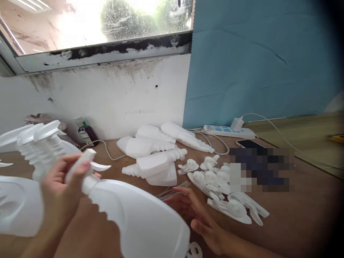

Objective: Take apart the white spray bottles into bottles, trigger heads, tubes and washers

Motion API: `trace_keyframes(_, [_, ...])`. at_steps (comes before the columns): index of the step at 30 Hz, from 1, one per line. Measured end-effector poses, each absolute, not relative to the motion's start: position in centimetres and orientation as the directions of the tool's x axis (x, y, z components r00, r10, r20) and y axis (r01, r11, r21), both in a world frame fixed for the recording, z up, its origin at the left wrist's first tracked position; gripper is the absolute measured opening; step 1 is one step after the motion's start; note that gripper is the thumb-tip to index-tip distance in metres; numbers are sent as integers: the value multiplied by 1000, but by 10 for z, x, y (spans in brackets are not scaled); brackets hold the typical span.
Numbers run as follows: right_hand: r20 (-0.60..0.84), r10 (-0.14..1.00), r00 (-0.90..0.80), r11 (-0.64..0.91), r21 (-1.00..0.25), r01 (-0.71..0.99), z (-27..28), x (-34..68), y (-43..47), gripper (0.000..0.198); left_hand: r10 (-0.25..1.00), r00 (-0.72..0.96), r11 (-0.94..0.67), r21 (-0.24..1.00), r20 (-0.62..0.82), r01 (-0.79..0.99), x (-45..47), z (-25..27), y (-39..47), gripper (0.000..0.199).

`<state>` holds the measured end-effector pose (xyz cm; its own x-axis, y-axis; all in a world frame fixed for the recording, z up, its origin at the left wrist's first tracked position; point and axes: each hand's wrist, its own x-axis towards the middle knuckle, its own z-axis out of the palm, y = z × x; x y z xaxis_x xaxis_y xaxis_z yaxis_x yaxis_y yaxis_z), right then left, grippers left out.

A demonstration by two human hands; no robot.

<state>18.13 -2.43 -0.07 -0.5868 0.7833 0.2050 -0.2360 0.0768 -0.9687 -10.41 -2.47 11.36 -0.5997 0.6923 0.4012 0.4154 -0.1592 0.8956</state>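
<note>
My left hand (63, 181) is closed around the trigger head of a white spray bottle (145, 215). The bottle lies tilted across the near part of the table, its base toward the right. My right hand (199, 220) holds nothing, its fingers apart, close to the bottle's right side. Thin clear tubes (172, 191) lie partly hidden just past its fingertips. To the right of that hand is a pile of loose white trigger heads (229, 209). White bottles without heads (156, 166) lie on their sides behind the held one.
Headed spray bottles (44, 154) stand at the left, beside a white bottle (18, 204). A dark bottle (88, 133) stands by the wall. A power strip (231, 131) with a plugged-in charger, cables and a phone (251, 145) are at the back right. Part of the table is pixelated.
</note>
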Motion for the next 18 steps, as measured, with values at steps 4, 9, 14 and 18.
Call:
trace_keyframes(4, [45,862,-504,-137,-938,-318,0,178,-17,55,841,-523,-60,985,136,159,-81,68,-10,45])
trace_keyframes(9, [-10,890,-456,-234,-868,-438,-9,178,-10,46,740,-670,-23,994,-56,-108,-87,22,-10,53])
trace_keyframes(14, [54,889,-455,-210,-834,-510,-11,178,-11,50,758,-634,43,981,-154,-187,-89,5,-12,51])
trace_keyframes(18, [19,883,-468,-229,-854,-467,-9,178,-12,56,824,-561,9,992,-80,-129,-94,-6,-15,41])
